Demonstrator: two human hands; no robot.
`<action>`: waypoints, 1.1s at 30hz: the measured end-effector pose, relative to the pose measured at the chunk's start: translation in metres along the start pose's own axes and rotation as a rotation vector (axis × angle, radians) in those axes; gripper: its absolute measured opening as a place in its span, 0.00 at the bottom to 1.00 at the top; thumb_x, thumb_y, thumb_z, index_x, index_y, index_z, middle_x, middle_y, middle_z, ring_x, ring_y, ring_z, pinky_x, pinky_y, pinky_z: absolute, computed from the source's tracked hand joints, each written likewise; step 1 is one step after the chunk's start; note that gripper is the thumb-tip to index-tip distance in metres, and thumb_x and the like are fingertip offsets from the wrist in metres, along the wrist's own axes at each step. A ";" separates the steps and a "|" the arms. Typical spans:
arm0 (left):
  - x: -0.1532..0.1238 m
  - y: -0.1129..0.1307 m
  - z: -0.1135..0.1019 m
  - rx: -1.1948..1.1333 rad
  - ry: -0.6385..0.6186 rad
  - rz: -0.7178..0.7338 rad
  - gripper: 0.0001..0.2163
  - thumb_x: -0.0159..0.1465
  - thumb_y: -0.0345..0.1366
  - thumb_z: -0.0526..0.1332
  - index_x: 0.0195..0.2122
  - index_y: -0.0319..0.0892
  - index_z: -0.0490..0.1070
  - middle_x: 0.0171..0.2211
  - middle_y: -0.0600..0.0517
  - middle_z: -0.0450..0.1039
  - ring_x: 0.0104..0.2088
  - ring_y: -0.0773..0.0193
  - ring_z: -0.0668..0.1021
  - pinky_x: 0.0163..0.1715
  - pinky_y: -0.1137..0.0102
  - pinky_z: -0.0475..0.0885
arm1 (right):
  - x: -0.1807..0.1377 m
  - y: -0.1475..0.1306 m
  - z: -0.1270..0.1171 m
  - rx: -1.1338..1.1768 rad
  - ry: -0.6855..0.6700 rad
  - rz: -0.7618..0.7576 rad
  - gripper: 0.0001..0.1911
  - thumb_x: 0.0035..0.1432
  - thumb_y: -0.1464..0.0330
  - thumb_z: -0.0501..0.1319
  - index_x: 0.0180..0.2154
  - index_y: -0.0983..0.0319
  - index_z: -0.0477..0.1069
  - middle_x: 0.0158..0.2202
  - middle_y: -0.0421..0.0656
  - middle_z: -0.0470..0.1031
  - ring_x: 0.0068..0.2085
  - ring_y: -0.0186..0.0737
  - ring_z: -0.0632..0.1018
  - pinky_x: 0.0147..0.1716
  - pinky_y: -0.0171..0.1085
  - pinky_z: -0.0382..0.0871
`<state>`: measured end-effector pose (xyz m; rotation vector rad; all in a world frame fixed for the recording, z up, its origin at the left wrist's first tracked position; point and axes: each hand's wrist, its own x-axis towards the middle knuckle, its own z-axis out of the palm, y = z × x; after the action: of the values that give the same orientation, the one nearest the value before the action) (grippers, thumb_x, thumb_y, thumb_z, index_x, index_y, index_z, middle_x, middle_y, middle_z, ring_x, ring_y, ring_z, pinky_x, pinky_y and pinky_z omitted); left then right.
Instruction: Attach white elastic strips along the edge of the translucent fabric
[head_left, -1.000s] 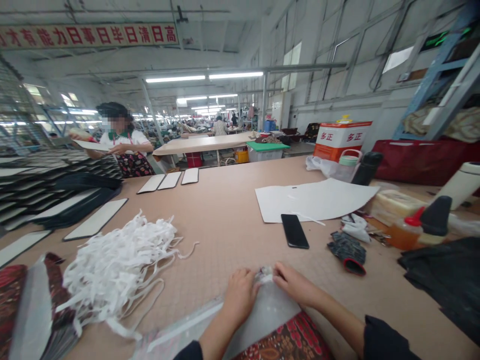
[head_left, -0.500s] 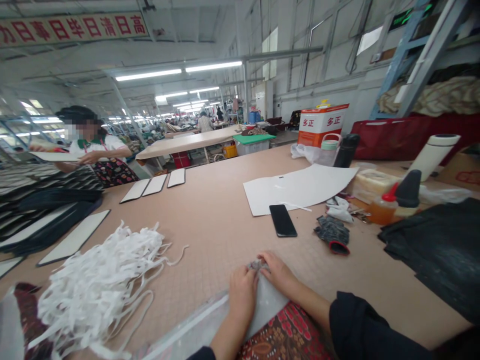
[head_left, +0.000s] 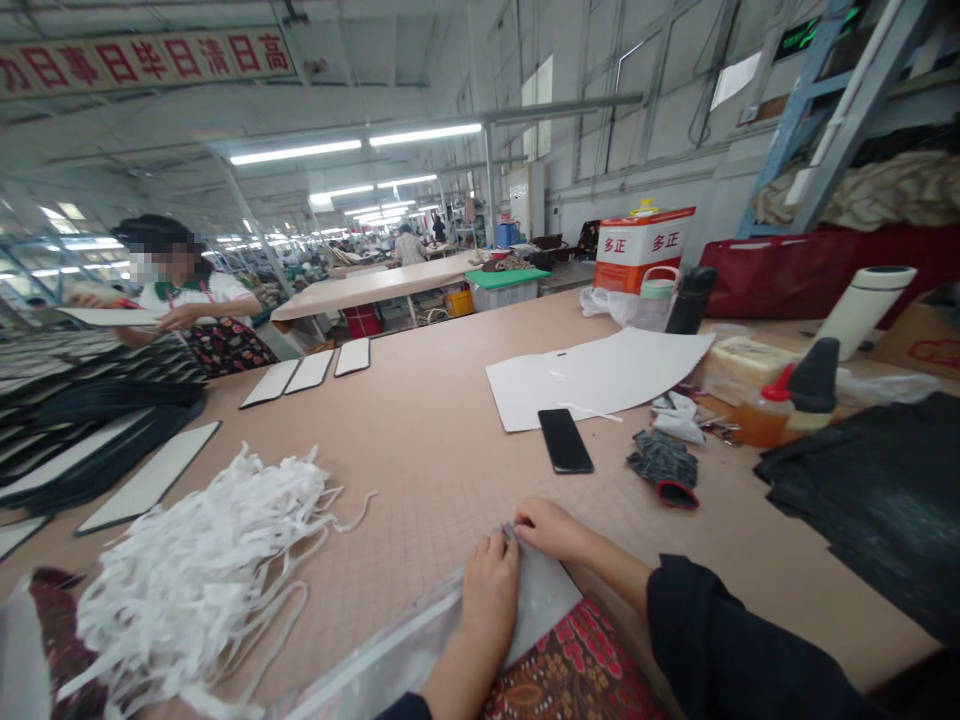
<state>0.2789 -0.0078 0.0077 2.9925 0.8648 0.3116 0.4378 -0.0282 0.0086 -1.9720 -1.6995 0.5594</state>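
Observation:
A grey sheet (head_left: 547,590) with a white strip (head_left: 375,655) along one side lies at the front edge of the table. My left hand (head_left: 491,575) rests on it, fingers curled and pressed together at its far corner. Close beside, my right hand (head_left: 549,528) pinches that same corner; the fingertips of both hands nearly meet. What exactly sits between the fingers is mostly hidden. Below the sheet, nearest me, shows red-and-brown flowered fabric (head_left: 570,665). A heap of white fabric strips (head_left: 202,570) lies to the left of my hands.
A black phone (head_left: 565,441), white cut sheet (head_left: 592,375) and dark glove (head_left: 664,468) lie beyond my hands. To the right are a glue bottle (head_left: 765,412) and black material (head_left: 877,510). White panels (head_left: 154,475) lie left, where a co-worker (head_left: 199,300) holds another panel.
My right hand has shifted slightly left and its fingers have drawn closer together at the sheet's corner. My left hand has turned a little, its fingers still on the sheet.

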 end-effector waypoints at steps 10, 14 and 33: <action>0.003 -0.005 0.000 -0.242 0.046 -0.151 0.06 0.62 0.31 0.53 0.35 0.41 0.70 0.33 0.50 0.68 0.37 0.60 0.70 0.37 0.65 0.68 | -0.011 0.003 0.001 0.056 0.080 -0.034 0.08 0.43 0.77 0.54 0.29 0.63 0.65 0.32 0.41 0.67 0.35 0.34 0.67 0.35 0.32 0.60; 0.002 -0.003 0.001 -0.146 0.013 -0.089 0.08 0.62 0.28 0.52 0.39 0.42 0.69 0.35 0.49 0.68 0.37 0.59 0.69 0.37 0.65 0.68 | -0.015 0.002 0.003 -0.039 0.105 -0.076 0.05 0.47 0.75 0.54 0.27 0.62 0.67 0.33 0.42 0.67 0.38 0.37 0.67 0.39 0.34 0.59; 0.002 -0.004 0.006 0.030 -0.040 0.058 0.16 0.60 0.25 0.52 0.49 0.37 0.62 0.42 0.46 0.67 0.40 0.57 0.69 0.39 0.62 0.69 | 0.002 -0.006 0.001 -0.085 -0.035 0.105 0.04 0.44 0.72 0.55 0.26 0.63 0.67 0.29 0.42 0.71 0.31 0.35 0.69 0.29 0.32 0.56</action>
<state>0.2795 -0.0037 0.0018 3.0447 0.7869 0.2402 0.4321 -0.0254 0.0113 -2.1338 -1.6730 0.5700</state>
